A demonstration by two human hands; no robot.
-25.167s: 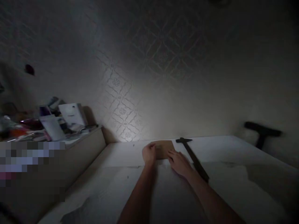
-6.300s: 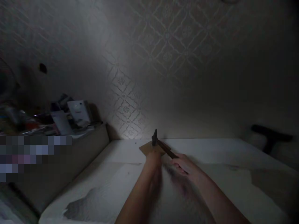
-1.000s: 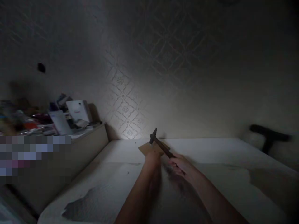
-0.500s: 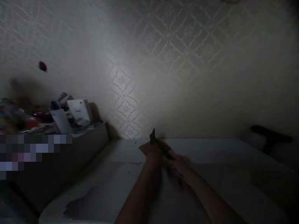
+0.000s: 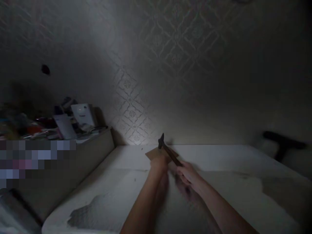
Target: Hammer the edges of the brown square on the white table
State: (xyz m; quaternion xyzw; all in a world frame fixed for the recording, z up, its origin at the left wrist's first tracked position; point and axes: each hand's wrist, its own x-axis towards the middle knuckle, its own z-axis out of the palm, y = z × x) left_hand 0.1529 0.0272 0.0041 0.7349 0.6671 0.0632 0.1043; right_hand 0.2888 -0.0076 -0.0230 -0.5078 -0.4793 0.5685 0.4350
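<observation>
My right hand [image 5: 187,173] is wrapped round the wooden handle of a hammer [image 5: 173,156]. The dark hammer head is above a small brown board [image 5: 151,154] on the white table; whether it touches anything there I cannot tell. On the near part of that board rests my left hand [image 5: 159,163], its fingers curled and mostly turned away from view. Anything pinched in them is too small and dim to make out, just below the hammer head.
Patterned wallpaper [image 5: 131,97] rises behind the white table [image 5: 209,156]. A cabinet [image 5: 97,149] at the left carries a white box [image 5: 83,114] and cluttered items. A dark T-shaped object [image 5: 282,141] stands at the right. A grey patch [image 5: 92,211] marks the table's front left.
The hammer head has shifted very slightly to the right. Light on the wall has dimmed while the table and hands look brighter. Both hands have stayed nearly in place.
</observation>
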